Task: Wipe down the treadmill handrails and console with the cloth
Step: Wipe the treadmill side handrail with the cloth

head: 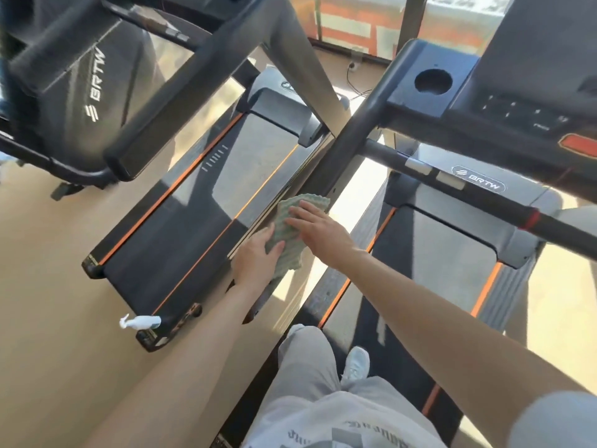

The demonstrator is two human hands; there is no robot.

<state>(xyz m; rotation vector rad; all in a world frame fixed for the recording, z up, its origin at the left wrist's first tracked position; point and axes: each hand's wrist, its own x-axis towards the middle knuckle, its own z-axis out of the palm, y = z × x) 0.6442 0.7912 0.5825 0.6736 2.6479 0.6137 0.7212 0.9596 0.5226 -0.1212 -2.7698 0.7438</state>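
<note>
Green cloth: left hand grips, right hand presses.

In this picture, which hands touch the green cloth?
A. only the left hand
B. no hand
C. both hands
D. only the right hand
C: the left hand holds the lower part of the cloth, and the right hand lies flat on its upper part.

We reach both bare arms up from the lower frame to the centre. Our left hand grips the cloth; our right hand presses flat on it, fingers straight.
</note>
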